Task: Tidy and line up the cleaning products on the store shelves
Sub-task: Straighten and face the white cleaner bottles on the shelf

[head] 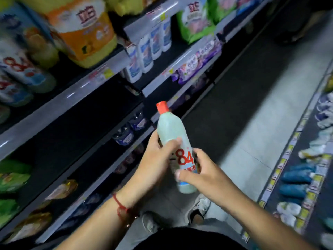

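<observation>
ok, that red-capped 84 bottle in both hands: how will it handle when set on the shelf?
The 84 bottle is tall and narrow, so probably tippy upright. Its round body would likely roll if laid down. The smooth plastic may be slippery; left hand and right hand both grip it.

Whole shot's kinda motion-blurred. Price tags (102,74) on the shelf edge are unreadable, the 84 bottle (173,141) has its small label print smeared and partly covered by fingers (173,143), and the far-left bottles (16,69) get cropped.

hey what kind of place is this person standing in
Most likely a shop aisle: tiered shelves with price tags along their edges, rows of white bottles, and an 84 bottle held over the floor.
</observation>
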Demonstrator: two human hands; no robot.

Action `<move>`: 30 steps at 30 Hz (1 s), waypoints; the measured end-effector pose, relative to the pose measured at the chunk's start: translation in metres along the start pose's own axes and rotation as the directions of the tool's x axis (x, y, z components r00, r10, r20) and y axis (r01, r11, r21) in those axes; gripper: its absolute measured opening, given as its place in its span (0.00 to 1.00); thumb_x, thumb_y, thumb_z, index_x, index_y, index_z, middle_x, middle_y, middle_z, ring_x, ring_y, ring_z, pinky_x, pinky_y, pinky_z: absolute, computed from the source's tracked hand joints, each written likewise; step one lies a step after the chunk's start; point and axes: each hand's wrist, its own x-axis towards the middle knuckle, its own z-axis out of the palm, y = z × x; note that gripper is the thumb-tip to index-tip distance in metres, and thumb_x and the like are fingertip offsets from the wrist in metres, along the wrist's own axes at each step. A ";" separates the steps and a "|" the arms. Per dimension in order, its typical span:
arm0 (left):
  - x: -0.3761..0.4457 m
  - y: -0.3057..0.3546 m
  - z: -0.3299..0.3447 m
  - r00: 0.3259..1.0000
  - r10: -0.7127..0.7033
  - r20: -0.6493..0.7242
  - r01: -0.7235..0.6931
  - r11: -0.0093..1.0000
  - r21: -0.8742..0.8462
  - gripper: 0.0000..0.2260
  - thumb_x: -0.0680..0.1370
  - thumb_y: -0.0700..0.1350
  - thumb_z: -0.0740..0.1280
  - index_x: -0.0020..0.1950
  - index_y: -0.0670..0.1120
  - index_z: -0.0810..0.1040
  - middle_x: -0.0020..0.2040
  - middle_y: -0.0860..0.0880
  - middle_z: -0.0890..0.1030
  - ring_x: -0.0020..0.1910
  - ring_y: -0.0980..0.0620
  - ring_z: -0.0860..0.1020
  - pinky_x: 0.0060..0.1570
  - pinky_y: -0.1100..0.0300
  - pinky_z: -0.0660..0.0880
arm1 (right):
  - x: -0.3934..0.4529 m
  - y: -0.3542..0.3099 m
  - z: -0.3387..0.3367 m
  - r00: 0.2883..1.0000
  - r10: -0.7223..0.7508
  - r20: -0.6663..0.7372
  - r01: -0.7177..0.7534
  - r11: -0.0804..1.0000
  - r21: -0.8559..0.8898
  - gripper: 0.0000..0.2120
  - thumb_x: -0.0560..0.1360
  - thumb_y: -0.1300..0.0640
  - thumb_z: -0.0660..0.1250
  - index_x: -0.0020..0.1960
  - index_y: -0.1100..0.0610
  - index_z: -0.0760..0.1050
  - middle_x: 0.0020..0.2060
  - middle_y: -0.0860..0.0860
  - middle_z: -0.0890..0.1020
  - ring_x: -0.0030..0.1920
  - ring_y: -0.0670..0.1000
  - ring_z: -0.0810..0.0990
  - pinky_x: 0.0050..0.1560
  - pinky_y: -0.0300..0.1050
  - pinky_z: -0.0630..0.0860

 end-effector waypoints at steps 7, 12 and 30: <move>0.018 0.013 0.122 0.882 0.373 0.286 -0.449 0.486 0.750 0.41 0.69 0.60 0.76 0.76 0.65 0.57 0.59 0.57 0.73 0.58 0.60 0.73 0.57 0.63 0.72 | 0.016 0.036 -0.076 0.994 -0.112 0.015 0.088 0.848 0.522 0.21 0.78 0.63 0.62 0.68 0.50 0.77 0.64 0.49 0.82 0.65 0.46 0.78 0.63 0.47 0.76; 0.039 0.021 0.194 0.799 0.383 0.465 -0.525 0.063 0.849 0.45 0.68 0.65 0.74 0.78 0.63 0.51 0.51 0.51 0.71 0.49 0.47 0.75 0.48 0.49 0.76 | 0.018 0.047 -0.135 0.997 0.064 -0.033 -0.015 0.627 0.779 0.11 0.80 0.64 0.63 0.57 0.54 0.79 0.61 0.54 0.83 0.61 0.49 0.80 0.63 0.47 0.74; 0.209 0.104 0.233 0.881 0.222 0.417 -0.333 0.919 0.212 0.27 0.75 0.42 0.75 0.72 0.51 0.71 0.61 0.47 0.82 0.60 0.48 0.82 0.61 0.45 0.79 | 0.111 -0.009 -0.292 0.947 -0.118 -0.300 0.146 0.987 0.074 0.33 0.57 0.36 0.77 0.59 0.40 0.72 0.54 0.44 0.81 0.52 0.44 0.83 0.51 0.44 0.83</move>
